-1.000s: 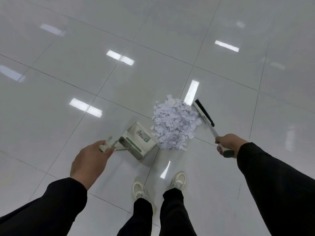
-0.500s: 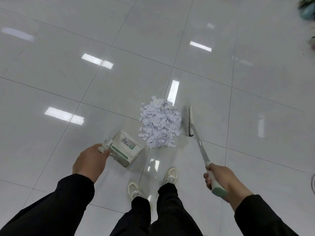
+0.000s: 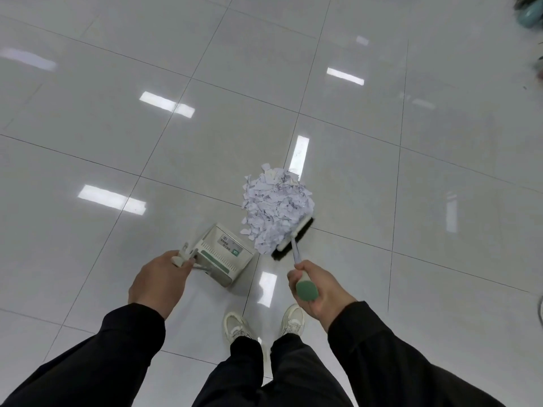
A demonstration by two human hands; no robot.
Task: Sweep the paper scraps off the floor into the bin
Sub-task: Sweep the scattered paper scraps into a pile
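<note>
- Shoes [image 3: 238, 326] and dark trouser legs are sitting nearest, right under the work zone; toes are pointing at the gap between dustpan and pile, so any backward sweep is risking scraps under the feet.
- Right hand [image 3: 318, 289] is wrapping the green-capped broom handle [image 3: 305, 289] near its top end; looks like a firm fist grip.
- Left hand [image 3: 160, 279] is gripping the dustpan handle [image 3: 183, 257], fingers curled round it.
- Dustpan [image 3: 224, 257] is resting on the floor [image 3: 88, 142], just left of the pile; from here I cannot tell which way its mouth is facing.
- Broom head [image 3: 293, 235] is touching the near-right edge of the paper scraps [image 3: 276, 207].
- Scraps are piled in one heap straddling a tile joint. Judging: very light, loose, sliding easily on glossy tile, prone to scattering or fluttering with a fast stroke. Short, slow pushes are looking safer; pan lip likely needs pressing flat.
- Nothing is standing between pile and pan.
- Far right top: blurred teal object [image 3: 529, 13], cannot identify. No bin visible.
</note>
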